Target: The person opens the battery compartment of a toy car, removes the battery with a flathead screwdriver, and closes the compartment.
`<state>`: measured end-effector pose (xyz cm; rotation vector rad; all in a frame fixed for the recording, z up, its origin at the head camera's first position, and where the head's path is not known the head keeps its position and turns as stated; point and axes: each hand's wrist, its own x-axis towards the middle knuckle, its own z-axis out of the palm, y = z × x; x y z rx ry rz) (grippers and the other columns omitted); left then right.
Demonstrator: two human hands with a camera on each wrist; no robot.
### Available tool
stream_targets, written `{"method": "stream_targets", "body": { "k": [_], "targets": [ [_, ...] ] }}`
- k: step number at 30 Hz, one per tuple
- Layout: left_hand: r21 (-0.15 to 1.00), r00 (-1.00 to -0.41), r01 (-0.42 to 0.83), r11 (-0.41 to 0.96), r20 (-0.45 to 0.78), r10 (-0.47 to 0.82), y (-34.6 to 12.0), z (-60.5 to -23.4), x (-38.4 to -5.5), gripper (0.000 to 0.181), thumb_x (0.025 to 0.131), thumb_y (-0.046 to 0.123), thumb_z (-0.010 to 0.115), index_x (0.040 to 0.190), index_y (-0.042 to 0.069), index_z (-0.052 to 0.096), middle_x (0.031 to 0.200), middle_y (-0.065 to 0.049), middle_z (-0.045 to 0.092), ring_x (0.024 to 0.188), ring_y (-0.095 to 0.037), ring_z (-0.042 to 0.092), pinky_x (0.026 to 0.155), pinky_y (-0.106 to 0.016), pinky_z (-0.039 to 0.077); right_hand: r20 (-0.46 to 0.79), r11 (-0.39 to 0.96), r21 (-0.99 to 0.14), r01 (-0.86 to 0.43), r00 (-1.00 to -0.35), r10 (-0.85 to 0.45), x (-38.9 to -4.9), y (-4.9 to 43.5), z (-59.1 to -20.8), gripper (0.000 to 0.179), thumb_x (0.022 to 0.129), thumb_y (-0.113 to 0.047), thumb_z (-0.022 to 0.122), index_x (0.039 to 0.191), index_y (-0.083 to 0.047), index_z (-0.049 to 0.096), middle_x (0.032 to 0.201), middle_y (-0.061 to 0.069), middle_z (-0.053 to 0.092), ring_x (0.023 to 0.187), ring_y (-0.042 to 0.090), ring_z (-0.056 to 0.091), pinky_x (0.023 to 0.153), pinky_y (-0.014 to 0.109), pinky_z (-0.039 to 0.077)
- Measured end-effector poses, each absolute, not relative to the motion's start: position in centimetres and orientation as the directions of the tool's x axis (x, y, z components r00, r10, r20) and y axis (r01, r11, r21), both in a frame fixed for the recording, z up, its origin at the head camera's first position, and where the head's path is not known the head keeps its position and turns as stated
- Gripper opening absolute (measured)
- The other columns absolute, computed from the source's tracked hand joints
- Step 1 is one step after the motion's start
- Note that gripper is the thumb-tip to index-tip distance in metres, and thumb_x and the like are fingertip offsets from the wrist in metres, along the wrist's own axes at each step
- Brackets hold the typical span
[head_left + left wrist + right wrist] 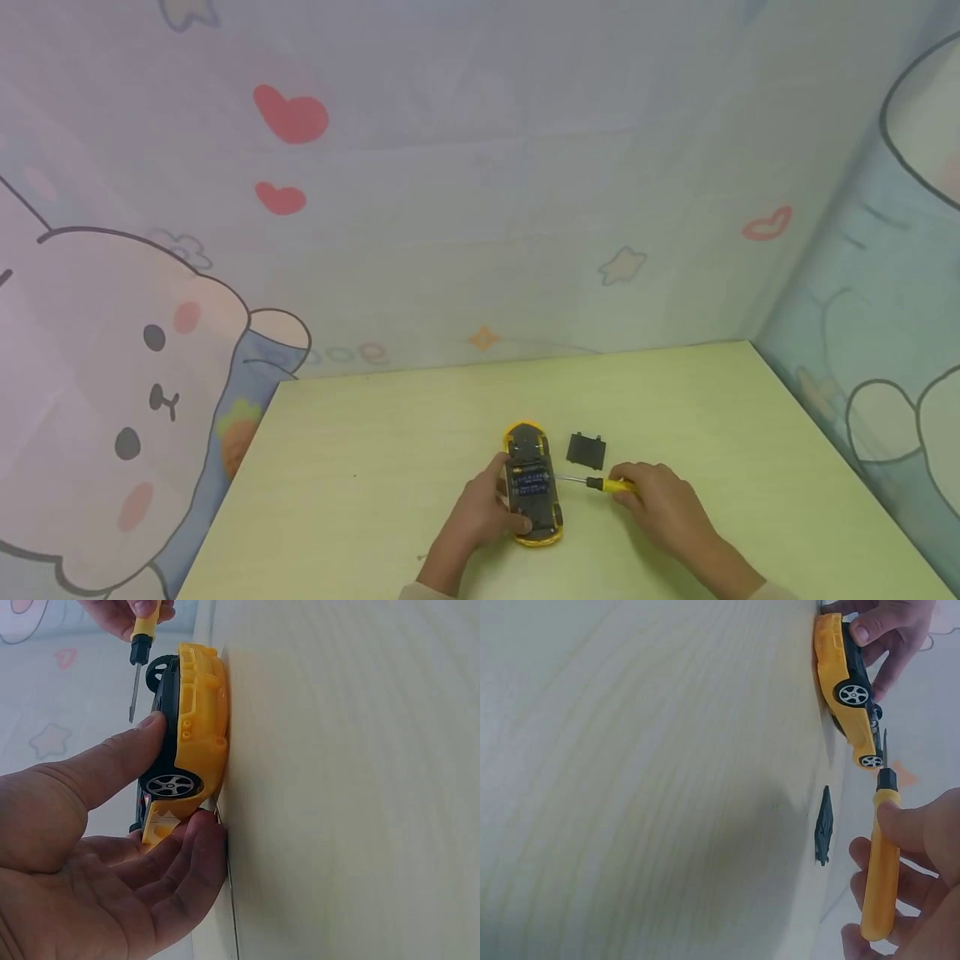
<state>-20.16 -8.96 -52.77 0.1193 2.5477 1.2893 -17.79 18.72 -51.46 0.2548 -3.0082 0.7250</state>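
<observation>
A yellow toy car (534, 525) lies upside down on the table, its black underside facing up. Dark batteries (531, 481) sit in its uncovered compartment. My left hand (483, 510) grips the car along its left side, the thumb on the underside near one end. In my right hand (663, 504) is a screwdriver (883, 877) with a yellow handle, pinched between thumb and fingers. Its metal shaft (572, 478) points left, the tip overlapping the car's edge by the batteries in the head view. The black battery cover (586, 451) rests to the right of the car.
The pale wooden table (360, 467) ends at the back against a hanging cloth (450, 208) printed with hearts and cartoon figures. A tiny screw-like piece (422, 557) lies left of my left forearm, near the front.
</observation>
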Motion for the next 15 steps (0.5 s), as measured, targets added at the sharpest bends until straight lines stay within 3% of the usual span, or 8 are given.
{"method": "stream_targets", "body": {
  "k": [4, 10, 15],
  "targets": [
    [0.795, -0.957, -0.05, 0.605, -0.213, 0.2, -9.0, -52.8, -20.2, 0.099, 0.065, 0.007, 0.094, 0.15, 0.018, 0.045, 0.106, -0.01, 0.067, 0.078, -0.02, 0.059, 0.064, -0.036, 0.047, 0.085, 0.894, -0.429, -0.129, -0.991, -0.102, -17.7, 19.2, -52.0, 0.017, 0.088, -0.022, 0.08, 0.103, -0.024, 0.075, 0.096, -0.006, 0.075, 0.08, 0.015, 0.057, 0.061, 0.036, 0.042],
    [0.791, -0.956, -0.058, 0.609, -0.22, 0.196, -9.0, -52.8, -20.2, 0.101, 0.065, 0.007, 0.094, 0.152, 0.015, 0.043, 0.108, -0.011, 0.067, 0.078, -0.02, 0.059, 0.065, -0.036, 0.048, 0.086, 0.876, -0.472, -0.1, -0.994, -0.067, -17.6, 20.1, -52.2, 0.022, 0.089, -0.017, 0.079, 0.109, -0.012, 0.073, 0.102, 0.004, 0.073, 0.085, 0.02, 0.065, 0.068, 0.043, 0.054],
    [0.792, -0.956, -0.061, 0.608, -0.222, 0.194, -8.9, -52.9, -20.2, 0.101, 0.065, 0.007, 0.094, 0.152, 0.016, 0.044, 0.108, -0.011, 0.067, 0.077, -0.019, 0.06, 0.064, -0.036, 0.048, 0.08, 0.858, -0.51, -0.067, -0.996, -0.03, -17.5, 20.8, -52.3, 0.023, 0.092, -0.016, 0.075, 0.112, -0.006, 0.069, 0.099, 0.006, 0.067, 0.083, 0.019, 0.063, 0.072, 0.041, 0.055]
  ]
}}
